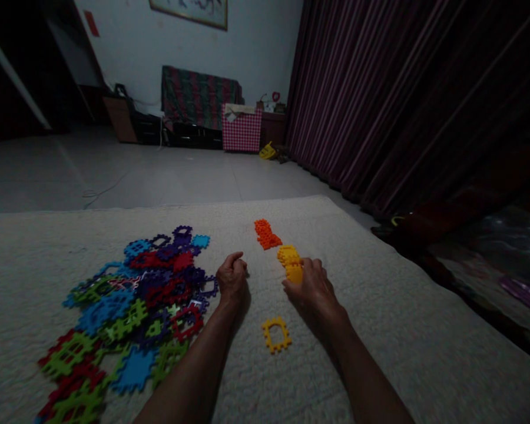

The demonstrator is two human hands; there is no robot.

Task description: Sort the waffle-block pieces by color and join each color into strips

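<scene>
My right hand (315, 290) is closed around the near end of a yellow group of interlocking plastic tiles (288, 255), its thumb on the left and its fingers on the far right side. These yellow tiles lie on the pale quilted mat, and the hand partly hides them. Just left of it, my left hand (233, 277) rests in a loose fist on the mat, with nothing visible in it. A single yellow frame tile (276, 335) lies flat between my forearms. Beyond the yellow group is a cluster of orange tiles (265, 234).
A mixed heap of blue, green, red and purple tiles (136, 306) spreads left of my left hand. The mat (380, 330) ends at a tiled floor (194, 176). A dark purple curtain (357, 94) hangs on the right. Low furniture with a checked cloth (242, 131) stands by the far wall.
</scene>
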